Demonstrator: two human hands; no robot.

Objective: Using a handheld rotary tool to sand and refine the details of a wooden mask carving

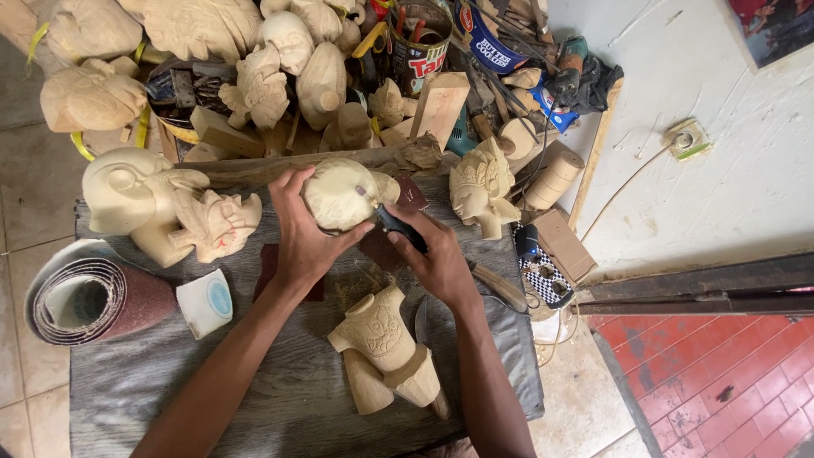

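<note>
My left hand (303, 237) grips a rounded, pale wooden carved head (339, 193) from the left and below. My right hand (434, 254) holds a dark-handled carving tool (397, 227) with its tip against the right side of that head. Both hands work over a grey cloth (271, 373) spread on a low bench. A carved wooden torso (386, 348) lies just below my hands, near my right forearm.
A roll of sandpaper (89, 297) and a small white block (206, 301) lie at the left. Carved heads (161, 208) stand left, another carved head (481, 187) right. Many unfinished carvings, wood blocks and cans pile up behind. A knife (498, 287) lies right of my hand.
</note>
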